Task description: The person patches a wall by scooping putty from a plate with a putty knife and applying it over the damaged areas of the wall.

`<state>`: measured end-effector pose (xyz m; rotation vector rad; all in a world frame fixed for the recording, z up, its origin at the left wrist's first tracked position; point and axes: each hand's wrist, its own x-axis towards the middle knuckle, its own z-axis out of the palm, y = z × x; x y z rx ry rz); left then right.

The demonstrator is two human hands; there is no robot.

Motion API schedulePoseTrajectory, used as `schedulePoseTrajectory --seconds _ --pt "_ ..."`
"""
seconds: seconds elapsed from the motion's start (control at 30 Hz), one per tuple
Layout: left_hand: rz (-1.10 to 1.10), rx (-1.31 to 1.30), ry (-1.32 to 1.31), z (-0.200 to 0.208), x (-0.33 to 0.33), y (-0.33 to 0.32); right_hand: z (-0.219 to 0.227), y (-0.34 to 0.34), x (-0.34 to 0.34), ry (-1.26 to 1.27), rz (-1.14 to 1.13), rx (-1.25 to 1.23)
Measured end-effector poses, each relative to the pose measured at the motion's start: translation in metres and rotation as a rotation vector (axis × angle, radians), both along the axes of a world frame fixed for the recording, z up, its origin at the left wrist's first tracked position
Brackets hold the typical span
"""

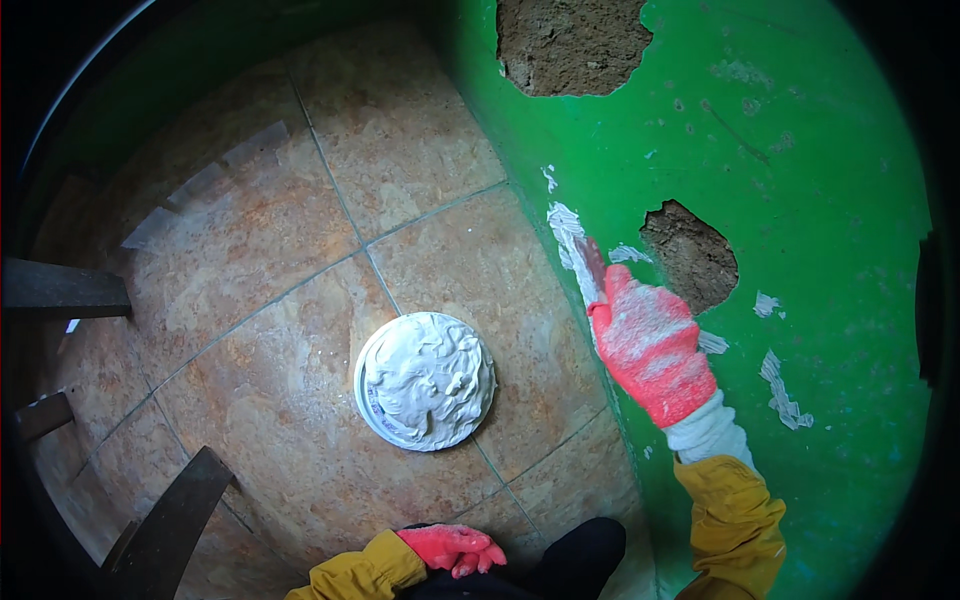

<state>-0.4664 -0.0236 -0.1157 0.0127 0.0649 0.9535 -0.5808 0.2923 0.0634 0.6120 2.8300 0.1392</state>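
Observation:
My right hand point(650, 340), in a pink-and-white coated glove, is closed around a putty knife point(593, 264); its handle is hidden in my fist. The flat blade lies against the green wall point(810, 190), on a streak of white putty point(565, 222) low along the floor edge. My left hand point(456, 548), in a matching pink glove, rests over my lap with its fingers loosely stretched and nothing in them. On the floor between my hands and the wall's foot sits a round white lid point(362, 392) heaped with white putty point(430, 375).
Two ragged holes, a larger one point(572, 45) and a smaller one point(692, 255), expose brown rough material in the wall. More putty patches point(782, 392) dot the wall. Dark furniture legs point(180, 520) stand on the tiled floor point(270, 390) at left. My dark-clothed knee point(590, 550) is at the bottom.

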Motion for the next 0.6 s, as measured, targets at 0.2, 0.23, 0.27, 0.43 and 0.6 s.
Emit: schedulePoseTrajectory --seconds 0.2,0.23,0.27,0.43,0.6 --pt "-0.007 -0.013 0.01 -0.001 -0.001 -0.003 -0.055 -0.013 -0.001 0.017 0.207 0.122" --pt "0.011 -0.032 0.026 0.001 -0.001 -0.005 -0.064 -0.018 -0.006 -0.01 0.232 0.145" --pt "0.007 -0.011 0.035 0.003 -0.003 0.0 -0.062 -0.015 -0.005 -0.012 0.213 0.173" --pt "-0.003 -0.044 0.065 0.007 -0.005 0.001 -0.083 -0.012 -0.021 0.044 0.219 0.219" --pt "-0.011 -0.041 0.072 0.006 -0.003 0.002 -0.088 -0.002 -0.028 0.081 0.103 0.117"
